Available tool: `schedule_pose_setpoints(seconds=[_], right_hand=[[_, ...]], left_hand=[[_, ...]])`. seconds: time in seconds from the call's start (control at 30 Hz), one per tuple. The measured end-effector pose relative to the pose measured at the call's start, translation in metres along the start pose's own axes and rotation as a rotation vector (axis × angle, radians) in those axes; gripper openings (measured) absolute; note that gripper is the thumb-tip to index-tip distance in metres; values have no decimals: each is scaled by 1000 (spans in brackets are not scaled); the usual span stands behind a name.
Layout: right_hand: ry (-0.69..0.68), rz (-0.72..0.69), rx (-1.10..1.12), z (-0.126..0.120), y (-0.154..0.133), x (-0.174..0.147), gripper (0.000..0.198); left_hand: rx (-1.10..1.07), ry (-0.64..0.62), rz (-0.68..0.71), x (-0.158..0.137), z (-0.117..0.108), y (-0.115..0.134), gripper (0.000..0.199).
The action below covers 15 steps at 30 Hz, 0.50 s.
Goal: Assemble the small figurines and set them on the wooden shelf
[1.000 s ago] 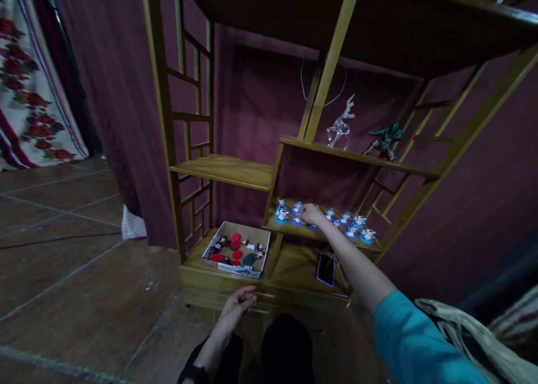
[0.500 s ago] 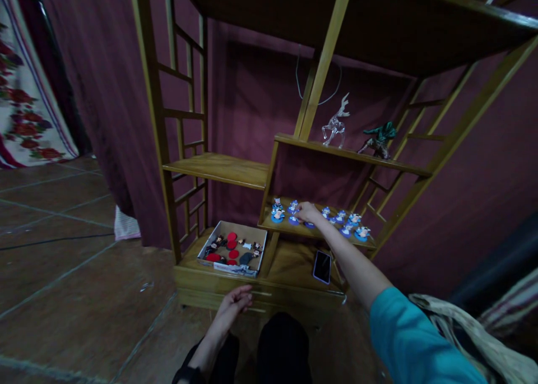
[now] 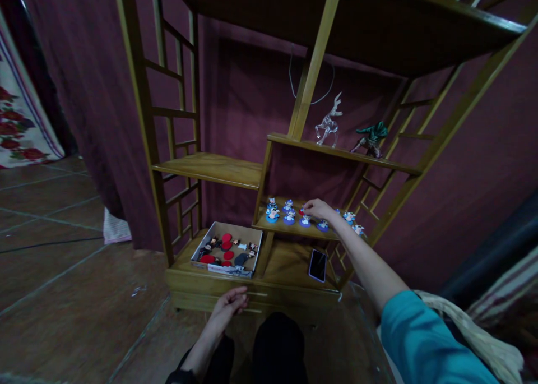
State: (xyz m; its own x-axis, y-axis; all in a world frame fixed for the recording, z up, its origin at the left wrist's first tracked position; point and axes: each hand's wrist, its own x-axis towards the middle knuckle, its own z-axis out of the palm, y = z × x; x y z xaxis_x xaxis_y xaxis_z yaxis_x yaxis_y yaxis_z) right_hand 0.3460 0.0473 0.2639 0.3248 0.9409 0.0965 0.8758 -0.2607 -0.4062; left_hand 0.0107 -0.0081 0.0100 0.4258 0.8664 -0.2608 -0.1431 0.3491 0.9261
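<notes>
My right hand [image 3: 320, 209] reaches over the low right shelf, its fingertips pinched at a small figurine with a red base [image 3: 301, 211], mostly hidden by the fingers. Around it stand several small figurines on blue and purple bases, among them a purple-based figurine [image 3: 305, 221] in front and a blue-based figurine [image 3: 272, 215] at the left end. My left hand [image 3: 229, 306] hovers before the drawer front with loosely bent fingers and nothing visible in it. Beyond it, a shallow cardboard box [image 3: 200, 249] holds several dark-haired figurines and red discs.
A phone [image 3: 318, 265] lies on the cabinet's lower board. On the shelf above the figurines stand a clear deer ornament [image 3: 328, 127] and a green-and-brown statuette [image 3: 372, 138]. A wooden upright [image 3: 317, 64] divides the cabinet.
My right hand has shifted right from between the left-hand figurines, and the red base now shows at its fingertips. My left hand stays low in front. The view has turned slightly right.
</notes>
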Motion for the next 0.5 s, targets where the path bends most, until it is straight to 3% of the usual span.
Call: schedule_pose_setpoints(seconds=[0.27, 0.5], right_hand=[[-61, 24, -1, 16, 11, -3, 33], [-75, 84, 12, 14, 11, -3, 29]], left_hand=[[24, 24, -34, -3, 4, 5, 48], [53, 40, -22, -8, 5, 11, 49]])
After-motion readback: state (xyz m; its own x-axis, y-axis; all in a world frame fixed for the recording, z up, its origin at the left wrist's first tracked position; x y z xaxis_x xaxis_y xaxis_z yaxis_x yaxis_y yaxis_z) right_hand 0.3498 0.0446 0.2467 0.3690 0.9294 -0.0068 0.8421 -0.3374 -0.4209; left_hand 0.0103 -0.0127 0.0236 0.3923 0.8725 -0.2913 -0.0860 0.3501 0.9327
